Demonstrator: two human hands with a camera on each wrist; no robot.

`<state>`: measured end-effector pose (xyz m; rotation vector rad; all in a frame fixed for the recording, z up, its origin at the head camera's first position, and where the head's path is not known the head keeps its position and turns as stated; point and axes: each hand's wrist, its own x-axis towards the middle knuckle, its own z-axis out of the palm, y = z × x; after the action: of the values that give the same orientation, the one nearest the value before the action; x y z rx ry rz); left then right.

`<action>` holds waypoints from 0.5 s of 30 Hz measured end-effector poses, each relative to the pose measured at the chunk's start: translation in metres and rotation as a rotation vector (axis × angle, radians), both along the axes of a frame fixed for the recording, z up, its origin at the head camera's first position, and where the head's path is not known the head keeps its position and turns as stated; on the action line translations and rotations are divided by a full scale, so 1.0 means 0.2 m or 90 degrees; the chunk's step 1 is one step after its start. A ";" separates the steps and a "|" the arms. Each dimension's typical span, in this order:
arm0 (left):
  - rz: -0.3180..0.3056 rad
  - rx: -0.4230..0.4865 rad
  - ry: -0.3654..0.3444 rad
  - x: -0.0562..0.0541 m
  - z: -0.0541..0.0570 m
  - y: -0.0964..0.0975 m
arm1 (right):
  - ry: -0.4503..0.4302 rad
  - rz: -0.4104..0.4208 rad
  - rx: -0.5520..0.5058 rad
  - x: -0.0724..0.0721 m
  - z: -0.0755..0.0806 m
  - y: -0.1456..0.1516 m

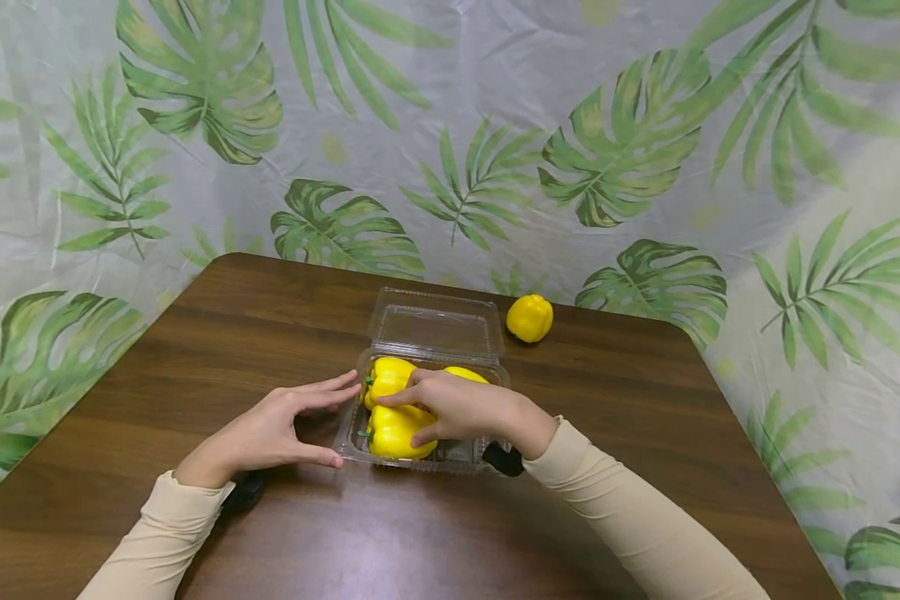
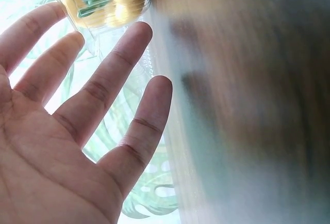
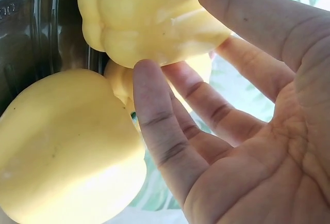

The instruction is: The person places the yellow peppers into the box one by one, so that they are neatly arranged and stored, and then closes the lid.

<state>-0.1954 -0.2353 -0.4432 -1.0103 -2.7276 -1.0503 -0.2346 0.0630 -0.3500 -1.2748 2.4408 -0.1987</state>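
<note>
Head cam had the near yellow pepper (image 1: pixel 401 435) in a clear plastic box (image 1: pixel 457 452), right hand (image 1: pixel 453 404) pinching it, as far as I could tell. Two other peppers (image 1: pixel 390 377) were in too, so three in, lid (image 1: pixel 438 329) flipped back and not shut yet. Left hand (image 1: pixel 273 425) was spread loose by the box's left edge, and a fourth pepper (image 1: pixel 529 318) sat out on the table (image 1: pixel 232 358).

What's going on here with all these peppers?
A person's right hand grips a yellow pepper at the near left of a clear plastic container, whose lid is open. Two other peppers sit inside. The left hand is spread beside the container's left edge. A fourth pepper is on the table beyond.
</note>
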 end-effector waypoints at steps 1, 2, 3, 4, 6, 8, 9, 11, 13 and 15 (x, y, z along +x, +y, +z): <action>0.000 0.001 0.000 0.00 0.00 0.00 | 0.000 0.001 0.001 0.00 0.00 0.00; 0.001 0.000 -0.001 0.00 0.00 0.00 | 0.000 0.002 0.001 0.00 0.00 0.00; 0.002 -0.001 -0.001 0.00 0.00 0.00 | 0.002 0.004 0.001 0.00 0.00 0.00; 0.003 -0.001 0.000 0.00 0.00 0.00 | 0.004 0.006 0.000 -0.01 0.00 0.00; 0.004 -0.003 0.000 0.00 0.00 0.00 | 0.008 0.010 -0.001 -0.01 0.00 0.01; 0.004 -0.004 0.001 0.00 0.00 0.00 | 0.009 0.010 -0.003 -0.01 -0.01 0.01; 0.003 -0.003 0.002 0.00 0.00 0.00 | 0.008 0.008 -0.004 -0.01 -0.01 0.02; 0.003 -0.003 0.002 0.00 0.00 0.00 | 0.006 0.003 -0.003 -0.01 0.00 0.03; 0.004 -0.003 0.002 0.00 0.00 0.00 | 0.002 -0.001 -0.007 -0.01 0.00 0.03; 0.005 -0.004 0.003 0.00 0.00 0.00 | -0.001 -0.005 -0.009 -0.02 0.01 0.04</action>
<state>-0.1952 -0.2355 -0.4429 -1.0009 -2.7313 -1.0368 -0.2380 0.0711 -0.3485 -1.2715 2.4483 -0.2198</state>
